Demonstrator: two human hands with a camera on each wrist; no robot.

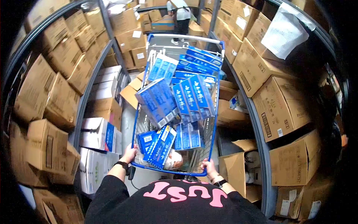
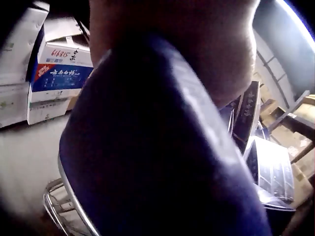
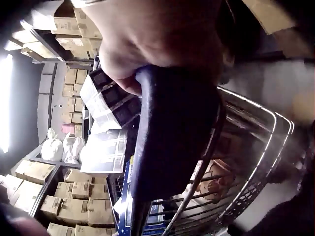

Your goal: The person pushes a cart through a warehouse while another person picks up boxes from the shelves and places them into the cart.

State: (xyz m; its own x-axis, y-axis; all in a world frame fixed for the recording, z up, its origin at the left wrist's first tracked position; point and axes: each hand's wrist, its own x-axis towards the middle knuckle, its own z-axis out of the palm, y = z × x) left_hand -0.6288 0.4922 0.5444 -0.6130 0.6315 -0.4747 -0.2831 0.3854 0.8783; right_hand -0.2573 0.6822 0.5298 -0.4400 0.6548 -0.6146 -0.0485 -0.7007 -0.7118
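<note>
A wire shopping cart [image 1: 163, 170] with a blue rim stands before me, heaped with blue boxed packs [image 1: 194, 98]. Several packs are bundled side by side, some tilted over others. My left hand [image 1: 129, 153] grips the cart's near left corner; its blue plastic corner piece [image 2: 157, 147] fills the left wrist view and hides the fingers. At the near right corner my right hand [image 1: 210, 167] holds the rim, its palm over the blue corner piece [image 3: 174, 128] in the right wrist view. A white and brown rounded item [image 1: 173, 160] lies low in the cart near me.
Metal shelving with cardboard cartons [image 1: 61, 95] lines the left side, and more cartons [image 1: 278, 108] fill the right. White boxes [image 1: 97, 133] stack low on the left. An open carton [image 1: 233, 171] sits close by the cart's right side. Beyond the cart stands another person [image 1: 182, 18].
</note>
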